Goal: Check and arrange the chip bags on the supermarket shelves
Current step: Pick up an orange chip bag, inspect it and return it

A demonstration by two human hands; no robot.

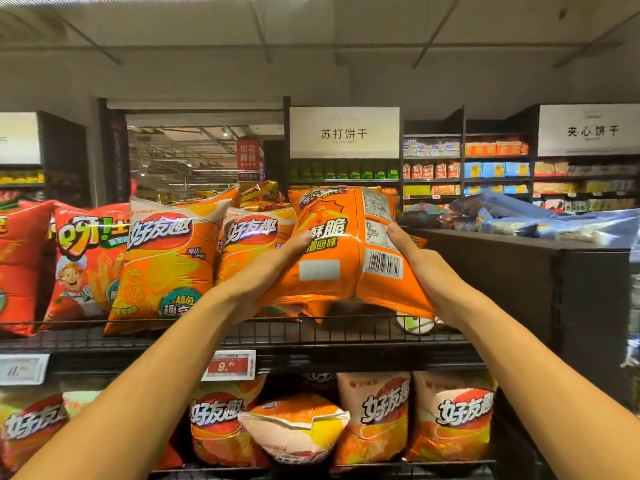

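Head view looks up at an orange chip bag (341,244) held in front of the top wire shelf (311,336), its back panel with barcode and nutrition table turned toward us and its lower edge hanging just above the shelf's front rail. Both hands have it: the left hand (273,271) grips the bag's left side, thumb pressed onto the printed face and the fingers hidden behind, while the right hand (420,268) clasps the right edge beside the barcode, thumb forward on the label. The bag is puffed and tilted slightly, its top leaning toward the shelf. Just left of it stand two orange-and-white chip bags (169,258) upright in a row, the nearer one partly covered by the left hand, and farther left are red fry-snack bags (86,258) with a cartoon chef printed on the front. Behind that row lie a few small crumpled packets (263,194). On the shelf edge below sits a red price tag (229,365) reading 9.90, with a pale tag (22,368) near the left margin. The lower shelf holds more bags of the same brand, one pale bag (294,427) lying tipped forward among upright ones. To the right, a dark bin (519,271) is piled with blue packets, and biscuit shelves under white aisle signs (344,132) fill the background.
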